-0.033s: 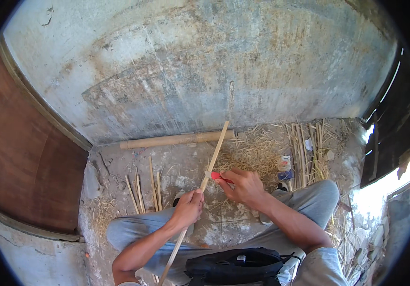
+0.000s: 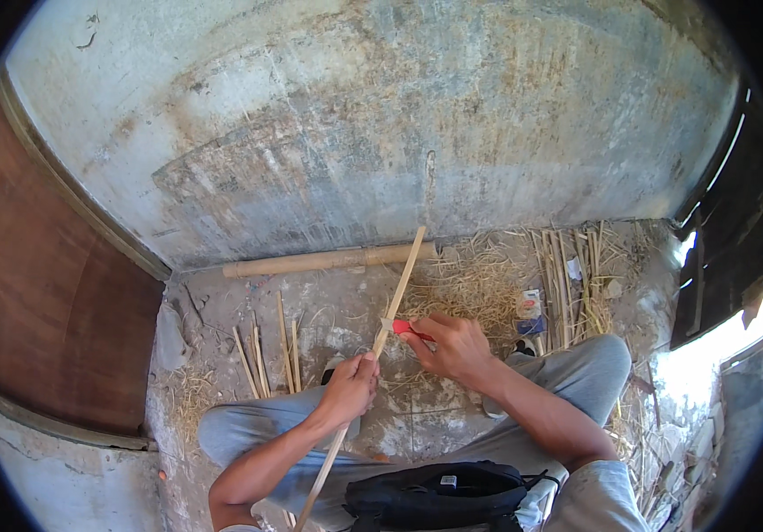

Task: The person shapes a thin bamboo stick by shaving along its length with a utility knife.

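A long, pale bamboo strip [image 2: 406, 279] slants up and away across the middle, its near end running down past my lap. Closed round its middle is my left hand [image 2: 350, 387], thumb uppermost. My right hand [image 2: 457, 348] grips a red-handled knife [image 2: 410, 329] just beyond the left hand. The knife's short blade lies across the strip and touches it. Fingers of the right hand hide part of the handle.
A thick bamboo pole [image 2: 328, 261] lies along the foot of the stained wall [image 2: 381, 133]. Shavings [image 2: 470, 288] cover the floor beyond my right hand. Bamboo strips [image 2: 562, 288] lie at the right, others [image 2: 288, 346] at the left. A black bag [image 2: 435, 496] rests on my lap.
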The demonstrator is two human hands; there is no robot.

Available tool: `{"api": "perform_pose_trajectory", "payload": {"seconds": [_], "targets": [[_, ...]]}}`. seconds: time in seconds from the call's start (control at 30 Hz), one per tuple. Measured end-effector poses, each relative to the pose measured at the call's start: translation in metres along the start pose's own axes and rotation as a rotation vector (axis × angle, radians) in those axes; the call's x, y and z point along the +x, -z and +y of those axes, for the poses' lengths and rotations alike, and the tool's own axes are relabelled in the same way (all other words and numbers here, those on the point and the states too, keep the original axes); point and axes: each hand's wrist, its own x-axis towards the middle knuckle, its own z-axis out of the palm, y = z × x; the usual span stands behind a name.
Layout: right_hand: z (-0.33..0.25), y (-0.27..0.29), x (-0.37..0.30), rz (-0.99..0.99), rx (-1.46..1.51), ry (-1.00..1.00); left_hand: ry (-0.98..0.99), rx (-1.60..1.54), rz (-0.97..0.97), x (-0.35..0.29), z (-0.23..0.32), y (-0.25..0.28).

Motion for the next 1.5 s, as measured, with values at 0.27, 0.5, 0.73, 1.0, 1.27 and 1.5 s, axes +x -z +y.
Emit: {"api": "perform_pose_trajectory", "payload": {"seconds": [0.27, 0.5, 0.73, 1.0, 1.27, 1.5], "targets": [[0.009, 0.001, 0.005, 0.043, -0.053, -0.027, 0.004, 0.047, 0.004, -0.005, 0.001, -0.003], [0.045, 0.013, 0.019, 0.030, -0.127, -0.194, 0.038, 0.105, -0.072, -0.006, -0.011, 0.003], [0.064, 0.035, 0.031, 0.105, -0.208, -0.395, 0.062, 0.143, -0.127, -0.008, -0.012, 0.006], [0.061, 0.045, 0.035, 0.212, -0.323, -0.363, 0.082, 0.083, -0.198, -0.009, -0.003, 0.008], [0.078, 0.080, 0.036, 0.385, -0.272, -0.539, -0.003, 0.140, -0.218, -0.015, -0.003, 0.022], [0.048, 0.063, 0.032, 0.321, -0.039, -0.353, 0.024, 0.082, -0.161, -0.015, 0.004, 0.017]]}}
